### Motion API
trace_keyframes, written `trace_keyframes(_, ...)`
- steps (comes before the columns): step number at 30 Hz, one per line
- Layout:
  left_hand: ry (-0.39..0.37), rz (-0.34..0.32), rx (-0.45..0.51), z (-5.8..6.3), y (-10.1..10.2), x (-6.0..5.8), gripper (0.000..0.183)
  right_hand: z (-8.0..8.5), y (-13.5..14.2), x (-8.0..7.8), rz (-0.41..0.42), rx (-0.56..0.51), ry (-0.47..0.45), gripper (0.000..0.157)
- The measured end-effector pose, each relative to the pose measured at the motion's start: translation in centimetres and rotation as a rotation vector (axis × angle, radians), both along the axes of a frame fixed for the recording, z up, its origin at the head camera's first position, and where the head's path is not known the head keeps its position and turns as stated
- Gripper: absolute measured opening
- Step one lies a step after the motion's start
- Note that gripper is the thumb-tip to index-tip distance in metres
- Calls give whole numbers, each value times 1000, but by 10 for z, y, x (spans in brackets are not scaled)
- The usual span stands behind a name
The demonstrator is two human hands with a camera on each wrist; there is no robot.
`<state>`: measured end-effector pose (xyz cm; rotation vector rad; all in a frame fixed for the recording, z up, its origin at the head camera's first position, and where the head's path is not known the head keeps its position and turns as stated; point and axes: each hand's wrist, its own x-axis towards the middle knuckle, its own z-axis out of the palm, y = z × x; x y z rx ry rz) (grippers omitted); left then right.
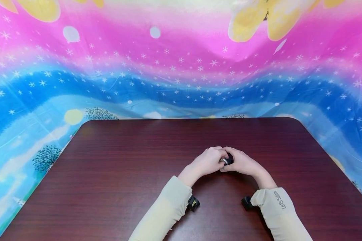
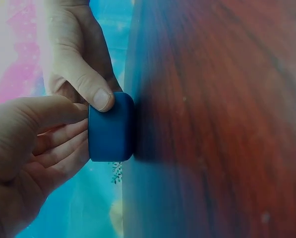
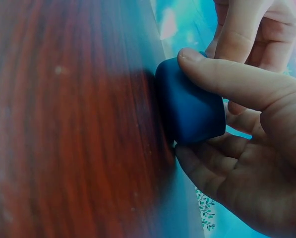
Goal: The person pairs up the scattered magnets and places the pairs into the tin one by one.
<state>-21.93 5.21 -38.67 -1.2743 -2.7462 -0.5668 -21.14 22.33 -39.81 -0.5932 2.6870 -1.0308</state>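
Note:
A small dark case (image 1: 230, 159), short with rounded lower edges, is between the two hands near the tabletop; a silvery edge shows on it in the head view. My right hand (image 1: 244, 163) grips it, the thumb along its side in the right wrist view and the fingers around the opposite side. At its upper end, my left hand (image 1: 206, 161) has curled fingers and thumb against it. The left thumb's tip is partly hidden behind the rim in the left wrist view. Tinted blue, the case (image 2: 110, 131) has its rounded end facing the wood.
A dark reddish-brown wooden table (image 1: 123, 160) with rounded far corners lies under both hands. Behind and beside it hangs a pink and blue printed cloth (image 1: 181, 73). Black wrist cameras (image 1: 193, 203) sit below both pale sleeves (image 1: 166, 207).

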Motion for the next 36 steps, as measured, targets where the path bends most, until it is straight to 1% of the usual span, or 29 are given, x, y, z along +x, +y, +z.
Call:
trace_keyframes(5, 2, -15, -13, 4, -6, 2, 17, 0, 0, -1, 0, -5, -8, 56)
trace_keyframes(9, -2, -2, -14, 6, -11, 3, 16, 0, 0, -1, -5, -6, -12, 57)
trace_keyframes(17, 36, 12, -16, 6, -23, 4, 16, -1, -2, 1, -7, 13, -4, 59)
trace_keyframes(23, 13, 38, -3, 7, -36, 4, 15, -2, -3, 0, -4, 19, 2, 60)
trace_keyframes(29, -1, 81, -22, 8, -48, 5, 15, -1, -3, 0, -12, 48, 16, 60)
trace_keyframes(36, -22, 103, -29, 8, -59, 6, 18, -1, -5, 1, -16, 69, 26, 62)
